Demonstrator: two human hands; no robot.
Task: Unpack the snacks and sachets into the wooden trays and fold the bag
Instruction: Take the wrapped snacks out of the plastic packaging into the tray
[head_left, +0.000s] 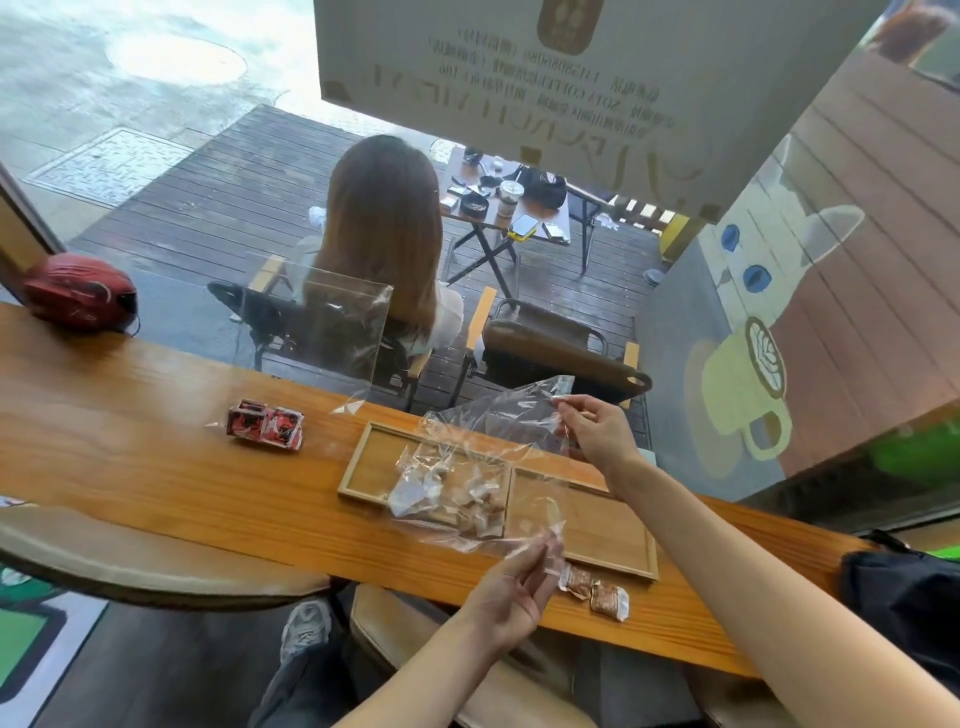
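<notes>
I hold a clear plastic bag (493, 431) stretched over two wooden trays. My right hand (597, 431) pinches its far edge and my left hand (519, 582) pinches its near edge. Several wrapped snacks (457, 499) lie in the left wooden tray (374, 457), seen through the bag. Beside it, the right wooden tray (608, 530) looks bare. Two wrapped snacks (597, 592) lie on the counter just in front of the right tray. A bundle of red sachets (266, 425) in clear wrap lies on the counter to the left.
A second clear plastic bag (332, 332) leans against the window behind the wooden counter (130, 467). A red helmet (80, 293) rests at the counter's far left, a black bag (904, 592) at its right end. Beyond the glass a person sits on a deck.
</notes>
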